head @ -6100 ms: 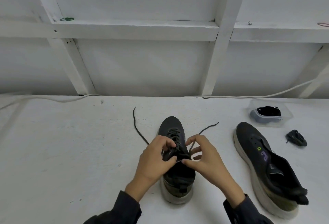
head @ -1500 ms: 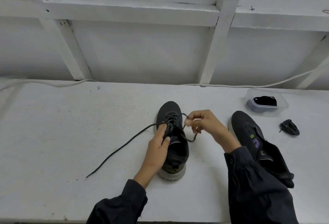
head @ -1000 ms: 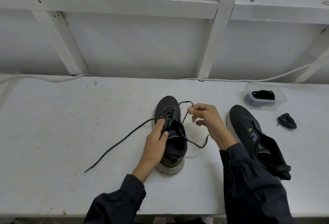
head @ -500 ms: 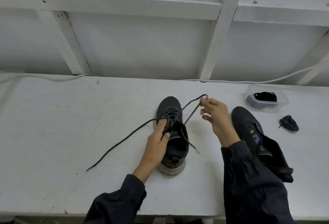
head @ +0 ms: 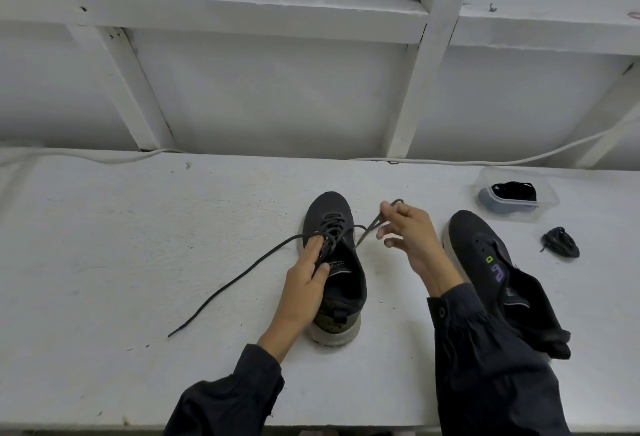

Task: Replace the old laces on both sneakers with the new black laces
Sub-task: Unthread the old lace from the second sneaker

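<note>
A dark sneaker (head: 334, 269) stands toe-away on the white table, partly threaded with a black lace (head: 242, 271). One lace end trails long to the front left. My left hand (head: 306, 278) rests on the sneaker's left side, fingers pressed at the eyelets. My right hand (head: 410, 238) is raised to the right of the toe and pinches the other lace end, drawn taut from the eyelets. A second dark sneaker (head: 498, 276) lies unlaced at the right, tongue flopped open.
A clear plastic tub (head: 519, 194) with a black bundle inside stands at the back right. A loose coiled black lace (head: 561, 241) lies in front of it. A white cable (head: 104, 157) runs along the wall. The table's front edge (head: 104, 427) is close to me.
My right hand has drawn the lace end through, pulling it up and to the right until it runs taut. My left hand stays on the sneaker.
</note>
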A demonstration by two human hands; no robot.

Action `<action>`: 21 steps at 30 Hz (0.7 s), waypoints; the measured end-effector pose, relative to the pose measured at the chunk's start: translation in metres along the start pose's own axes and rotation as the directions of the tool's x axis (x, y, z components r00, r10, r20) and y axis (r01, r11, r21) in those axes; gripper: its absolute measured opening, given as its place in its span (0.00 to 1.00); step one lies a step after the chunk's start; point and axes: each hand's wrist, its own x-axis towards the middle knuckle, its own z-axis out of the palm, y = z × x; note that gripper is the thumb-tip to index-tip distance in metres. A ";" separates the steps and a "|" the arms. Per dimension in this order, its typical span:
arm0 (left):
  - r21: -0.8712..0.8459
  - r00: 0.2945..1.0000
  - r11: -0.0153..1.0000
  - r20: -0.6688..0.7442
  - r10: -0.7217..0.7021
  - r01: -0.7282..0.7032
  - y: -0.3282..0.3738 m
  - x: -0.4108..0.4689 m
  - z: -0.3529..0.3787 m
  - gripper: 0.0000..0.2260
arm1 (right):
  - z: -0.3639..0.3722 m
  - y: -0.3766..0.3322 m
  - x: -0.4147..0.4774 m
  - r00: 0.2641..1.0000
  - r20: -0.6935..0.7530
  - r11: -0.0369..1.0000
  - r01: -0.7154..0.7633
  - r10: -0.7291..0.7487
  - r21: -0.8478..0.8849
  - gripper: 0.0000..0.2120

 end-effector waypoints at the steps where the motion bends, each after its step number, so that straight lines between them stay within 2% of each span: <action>1: -0.004 1.000 1.000 0.001 0.002 -0.002 0.000 -0.001 0.000 0.23 | -0.003 0.000 0.002 0.999 -0.046 1.000 -0.003 0.005 0.028 0.11; 6: -0.010 0.999 1.000 -0.025 0.019 -0.020 0.000 0.000 0.000 0.22 | -0.008 0.011 -0.002 0.999 -0.026 0.999 -0.043 0.043 -0.002 0.13; 9: -0.007 0.994 0.998 -0.087 0.068 -0.069 -0.001 -0.002 -0.001 0.19 | -0.002 0.023 -0.012 0.993 -0.071 0.994 -0.094 0.091 -0.051 0.19; 12: -0.046 0.979 0.993 -0.175 0.101 -0.111 -0.002 -0.003 -0.005 0.14 | 0.009 0.034 -0.029 0.985 -0.021 0.982 -0.170 0.169 -0.077 0.24; 15: -0.111 0.965 0.986 -0.243 0.095 -0.125 0.003 0.001 -0.014 0.08 | 0.021 0.044 -0.047 0.997 0.049 0.996 -0.061 0.064 -0.062 0.22; 18: -0.045 0.981 0.992 -0.162 0.106 -0.114 0.009 0.008 -0.024 0.04 | 0.037 0.048 -0.058 0.996 0.083 0.999 0.047 -0.046 -0.009 0.16; 21: 0.082 0.997 0.995 -0.046 0.063 -0.059 0.014 0.021 -0.032 0.01 | 0.052 0.050 -0.059 0.991 0.118 0.998 0.055 -0.056 0.017 0.18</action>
